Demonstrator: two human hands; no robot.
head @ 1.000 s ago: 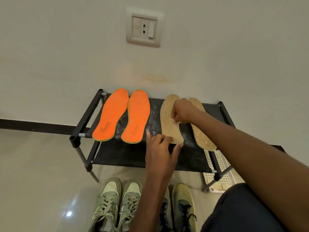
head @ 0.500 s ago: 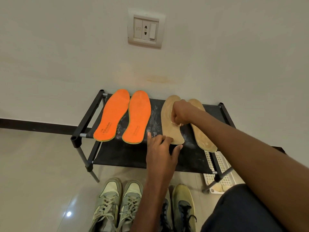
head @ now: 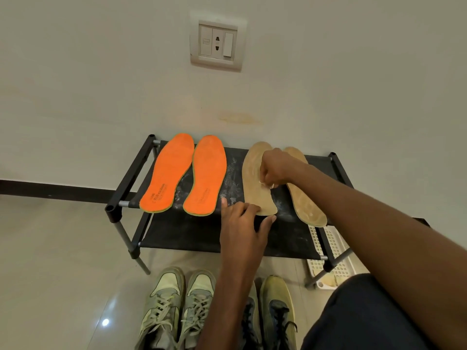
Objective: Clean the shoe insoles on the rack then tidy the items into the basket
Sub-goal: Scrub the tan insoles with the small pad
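The cleaning step seems to be in hand, on the left tan insole [head: 255, 178] at centre right of the frame; the orange insoles [head: 187, 173] lie untouched at centre left of the rack [head: 131, 178]. The left hand [head: 243, 221], lower centre, rests its straight fingers on that insole's heel end, pinning it. Just above, the right hand [head: 274, 170] is curled over the insole's middle around something small and pale, too hidden to name. Next would likely come more rubbing along the sole, then its twin [head: 305, 195] further right. The white basket [head: 331, 251] sits on the floor at lower right, beneath the rack's end
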